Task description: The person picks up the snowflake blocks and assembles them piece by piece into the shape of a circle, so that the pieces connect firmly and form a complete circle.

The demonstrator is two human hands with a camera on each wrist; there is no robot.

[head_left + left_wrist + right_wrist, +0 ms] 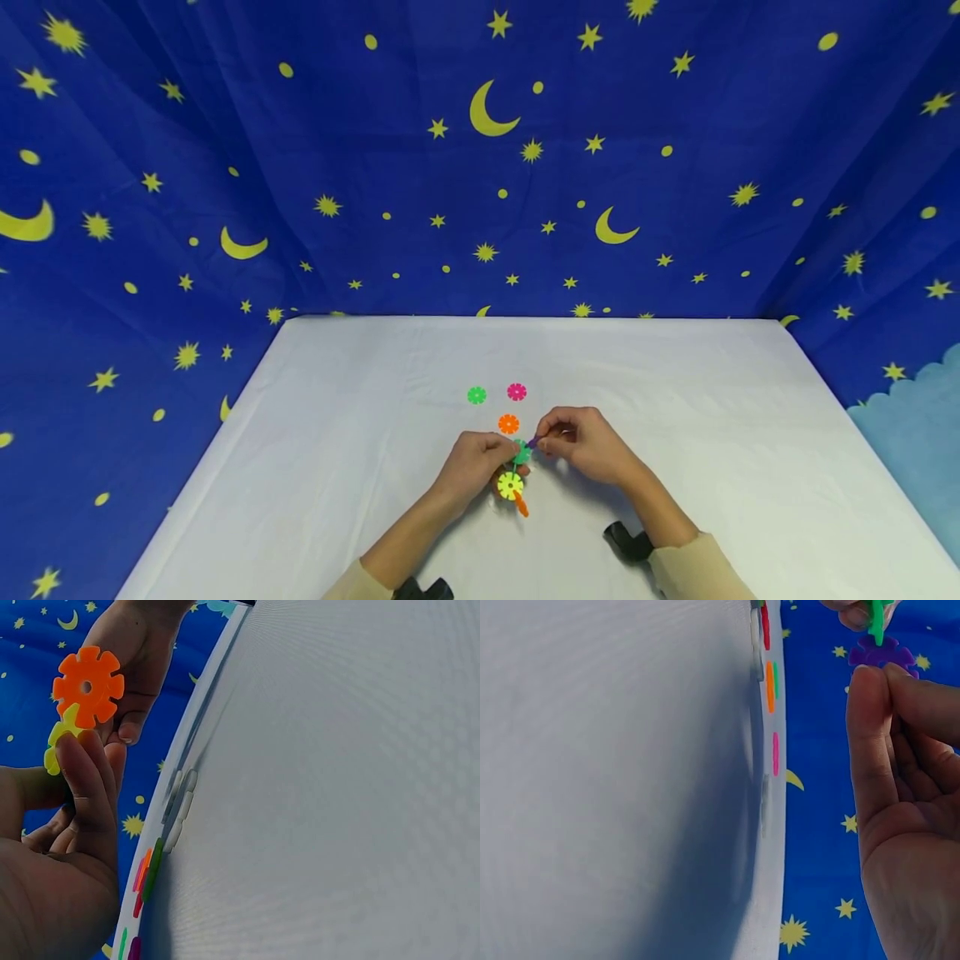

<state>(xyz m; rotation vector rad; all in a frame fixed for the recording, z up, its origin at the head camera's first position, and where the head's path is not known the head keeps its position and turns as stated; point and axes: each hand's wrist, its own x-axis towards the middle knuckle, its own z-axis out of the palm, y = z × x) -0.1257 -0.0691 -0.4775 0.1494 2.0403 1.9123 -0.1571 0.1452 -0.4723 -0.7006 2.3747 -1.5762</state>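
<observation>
My left hand [472, 467] grips a small chain of notched plastic discs, flower-like with slots round the rim. In it are a teal-green disc [522, 452], a yellow disc [510, 486] and an orange disc [521, 505], the orange one hanging lowest in the head view. My right hand [585, 442] pinches a purple disc [883, 654] between thumb and forefinger. The purple disc's edge meets the green disc's rim, between the two hands. In the left wrist view, the orange disc faces the camera and the yellow one sits at the left fingertips [69, 742].
On the white table [360, 400], beyond the hands, lie a loose green disc [477, 395], a pink disc [517, 392] and another orange disc [508, 424]. Whitish pieces [180, 814] also show edge-on in the left wrist view. Blue starry cloth [555, 175] hangs behind.
</observation>
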